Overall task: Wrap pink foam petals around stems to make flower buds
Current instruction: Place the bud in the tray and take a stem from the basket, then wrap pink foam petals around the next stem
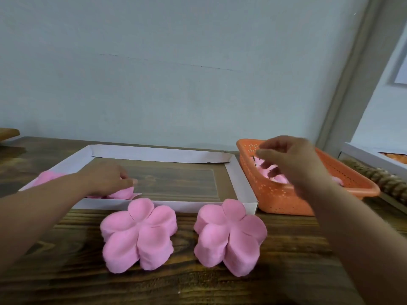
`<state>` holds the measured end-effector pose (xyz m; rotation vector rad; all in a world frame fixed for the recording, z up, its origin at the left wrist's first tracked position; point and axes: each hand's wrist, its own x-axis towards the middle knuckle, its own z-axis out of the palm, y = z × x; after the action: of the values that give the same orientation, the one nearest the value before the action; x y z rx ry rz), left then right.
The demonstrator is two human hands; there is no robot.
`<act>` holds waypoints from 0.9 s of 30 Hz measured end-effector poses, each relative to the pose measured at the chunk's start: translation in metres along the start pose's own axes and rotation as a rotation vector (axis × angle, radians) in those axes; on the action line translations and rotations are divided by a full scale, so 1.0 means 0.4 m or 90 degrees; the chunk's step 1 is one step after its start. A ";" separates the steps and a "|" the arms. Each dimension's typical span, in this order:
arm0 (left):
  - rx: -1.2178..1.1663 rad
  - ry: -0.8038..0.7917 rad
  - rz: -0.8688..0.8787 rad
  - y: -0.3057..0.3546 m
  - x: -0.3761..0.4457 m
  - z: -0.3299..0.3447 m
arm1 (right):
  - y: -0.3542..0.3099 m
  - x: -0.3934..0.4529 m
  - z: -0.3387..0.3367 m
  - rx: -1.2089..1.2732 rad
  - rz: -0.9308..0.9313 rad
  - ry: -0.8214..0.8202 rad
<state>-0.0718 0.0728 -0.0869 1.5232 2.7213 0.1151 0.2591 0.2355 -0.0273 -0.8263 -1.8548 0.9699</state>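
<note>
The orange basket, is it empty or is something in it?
Not empty: the orange basket holds pink foam pieces, under the right hand.

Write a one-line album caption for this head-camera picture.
Left hand on pink foam petals in a white paper tray, right hand over an orange basket, two petal stacks in front.

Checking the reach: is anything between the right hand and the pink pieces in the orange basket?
Nothing visible. The right hand hovers over the open orange basket, above the pink pieces inside.
</note>
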 end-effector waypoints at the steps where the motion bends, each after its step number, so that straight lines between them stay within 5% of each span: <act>1: -0.013 0.000 -0.012 0.002 -0.001 0.001 | 0.005 0.031 -0.028 -0.036 0.001 0.009; 5: 0.001 0.054 -0.081 0.027 -0.008 -0.014 | 0.066 0.139 -0.150 -0.407 0.075 -0.055; 9: -0.018 0.188 0.016 0.078 -0.041 -0.062 | 0.126 0.164 -0.219 -0.685 0.216 -0.201; 16: -0.040 -0.083 0.262 0.190 -0.140 -0.104 | 0.149 0.163 -0.210 -0.758 0.195 -0.206; 27: -0.044 -0.051 0.295 0.211 -0.166 -0.049 | 0.147 0.158 -0.200 -0.839 0.160 -0.191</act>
<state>0.0338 0.0593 -0.0624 2.0529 2.2314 0.1472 0.3146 0.3394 -0.0276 -1.7484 -2.6435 -0.1790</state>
